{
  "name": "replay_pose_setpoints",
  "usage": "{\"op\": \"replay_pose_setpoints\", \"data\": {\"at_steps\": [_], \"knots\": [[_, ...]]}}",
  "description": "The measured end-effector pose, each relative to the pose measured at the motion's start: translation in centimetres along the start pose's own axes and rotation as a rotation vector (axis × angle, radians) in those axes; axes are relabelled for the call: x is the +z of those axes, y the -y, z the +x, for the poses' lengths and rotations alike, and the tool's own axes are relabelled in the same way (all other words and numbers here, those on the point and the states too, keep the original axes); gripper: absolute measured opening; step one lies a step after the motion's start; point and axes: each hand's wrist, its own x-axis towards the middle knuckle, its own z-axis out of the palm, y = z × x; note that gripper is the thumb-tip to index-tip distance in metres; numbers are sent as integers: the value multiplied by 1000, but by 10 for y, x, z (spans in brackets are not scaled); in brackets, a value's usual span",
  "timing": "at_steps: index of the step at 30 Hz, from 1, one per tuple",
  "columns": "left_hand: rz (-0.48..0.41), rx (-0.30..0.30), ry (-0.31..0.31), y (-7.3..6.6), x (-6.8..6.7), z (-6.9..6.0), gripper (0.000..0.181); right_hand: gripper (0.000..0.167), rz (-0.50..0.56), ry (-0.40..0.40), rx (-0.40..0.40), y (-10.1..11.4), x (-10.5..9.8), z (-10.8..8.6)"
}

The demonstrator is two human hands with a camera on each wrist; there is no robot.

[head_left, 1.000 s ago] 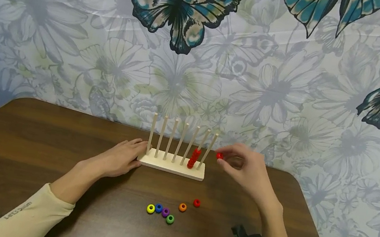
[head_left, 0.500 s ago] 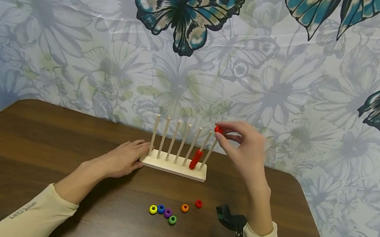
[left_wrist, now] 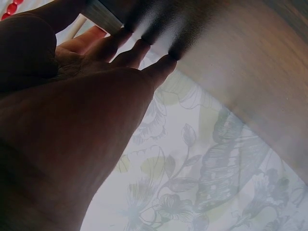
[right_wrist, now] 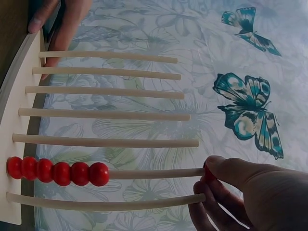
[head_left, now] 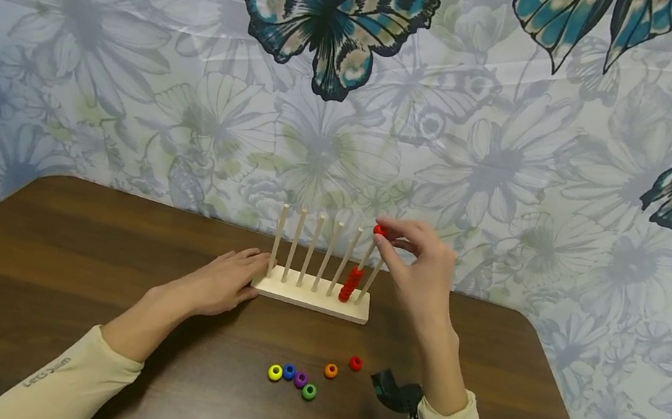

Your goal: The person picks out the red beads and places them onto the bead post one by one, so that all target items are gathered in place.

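A wooden peg rack (head_left: 312, 297) with several upright pegs stands at the back of the table. Red beads (head_left: 350, 285) are stacked on its second peg from the right. My left hand (head_left: 225, 283) holds the rack's left end, thumb in front and fingers behind; the left wrist view shows those fingertips touching the table. With thumb and fingers, my right hand (head_left: 422, 267) pinches a red bead (right_wrist: 208, 174) at the tip of the peg bearing the stack. My fingers mostly cover this bead, so I cannot tell how far it is on the peg.
In front of the rack lie loose beads: yellow (head_left: 275, 373), blue (head_left: 289, 371), purple (head_left: 300, 380), green (head_left: 309, 392), orange (head_left: 331, 371) and red (head_left: 355, 363). A patterned butterfly cloth (head_left: 194, 106) hangs behind the brown table (head_left: 189, 384).
My right hand has raised the red bead from beside the rack and moved it left to the tip of the second peg from the right. My left hand stays at the rack's end.
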Motion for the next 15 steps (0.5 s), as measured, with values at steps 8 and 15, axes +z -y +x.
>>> {"op": "replay_pose_setpoints", "data": {"at_steps": [8, 15], "knots": [[7, 6, -10, -1, 0, -1, 56, 21, 9, 8, 7, -4, -2, -3], [4, 9, -24, -3, -1, -1, 54, 23, -15, 21, -26, -6, -2, -3]]}}
